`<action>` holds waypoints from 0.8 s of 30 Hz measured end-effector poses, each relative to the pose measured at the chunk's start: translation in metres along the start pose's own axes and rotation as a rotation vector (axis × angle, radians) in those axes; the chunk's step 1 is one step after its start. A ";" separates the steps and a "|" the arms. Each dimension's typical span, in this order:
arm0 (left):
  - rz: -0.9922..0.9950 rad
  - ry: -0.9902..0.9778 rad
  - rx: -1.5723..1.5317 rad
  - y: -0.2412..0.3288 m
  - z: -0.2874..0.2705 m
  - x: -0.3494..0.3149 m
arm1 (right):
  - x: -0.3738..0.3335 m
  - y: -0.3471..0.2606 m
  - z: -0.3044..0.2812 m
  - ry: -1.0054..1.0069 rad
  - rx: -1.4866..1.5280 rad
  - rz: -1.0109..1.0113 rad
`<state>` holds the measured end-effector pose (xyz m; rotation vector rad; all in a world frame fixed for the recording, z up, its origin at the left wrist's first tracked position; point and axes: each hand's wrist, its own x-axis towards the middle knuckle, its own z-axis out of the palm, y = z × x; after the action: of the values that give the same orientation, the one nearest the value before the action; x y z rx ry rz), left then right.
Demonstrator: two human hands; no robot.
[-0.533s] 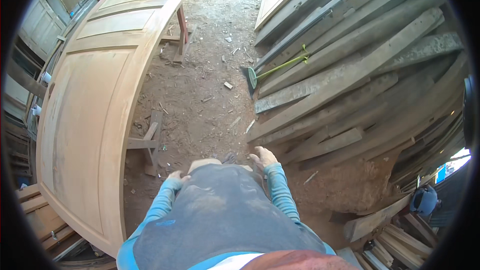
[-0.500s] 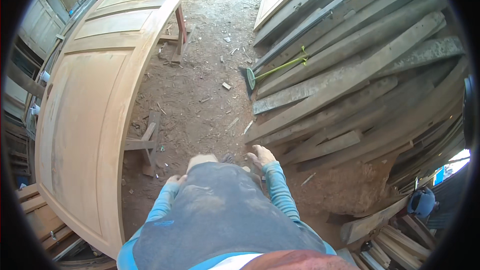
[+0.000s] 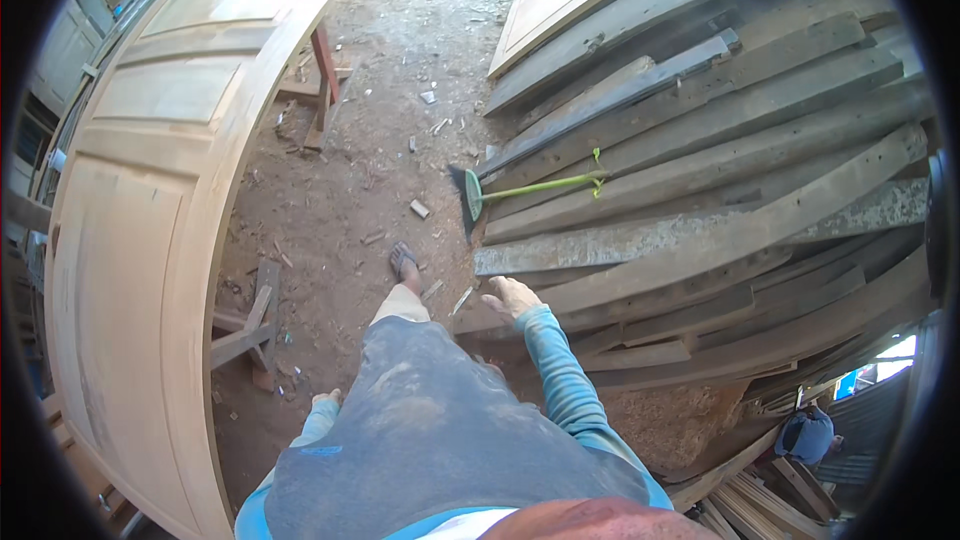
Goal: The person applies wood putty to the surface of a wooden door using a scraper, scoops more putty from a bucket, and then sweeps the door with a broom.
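My right hand hangs in front of me near the ends of the stacked planks, holding nothing, with its fingers loosely apart. Low at my left side is my left hand, partly hidden behind the dark apron; what shows of it looks loose, with nothing in it. Left of that hand lies a large panelled wooden door, raised on wooden trestles. Neither hand touches the door or the planks. My sandalled foot is forward on the dirt floor.
A green broom leans against the planks, its dark bristles on the floor. Wood scraps, such as a small block, litter the ground. Another pale door stands far right. Another person is at the lower right, near loose boards.
I have stepped forward; one foot now shows ahead of the apron. The door and trestles have shifted left and nearer in view. My left hand has swung back and down, while the right stays forward.
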<state>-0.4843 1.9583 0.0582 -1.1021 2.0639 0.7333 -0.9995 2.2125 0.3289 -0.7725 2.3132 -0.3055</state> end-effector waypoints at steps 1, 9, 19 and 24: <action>0.044 0.043 -0.227 0.029 -0.020 0.024 | 0.021 0.005 -0.020 0.018 -0.014 0.017; 0.016 0.115 -1.213 0.235 -0.246 0.206 | 0.131 0.080 -0.116 -0.062 -0.002 0.270; -0.032 0.275 -1.250 0.229 -0.342 0.256 | 0.232 0.192 -0.209 0.184 -0.602 0.349; -0.393 0.293 -1.252 0.185 -0.280 0.147 | 0.272 0.257 -0.224 0.130 -0.735 0.307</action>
<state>-0.7874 1.7721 0.1462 -2.2829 1.3685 1.8046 -1.4262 2.2558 0.2494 -0.7196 2.6303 0.6866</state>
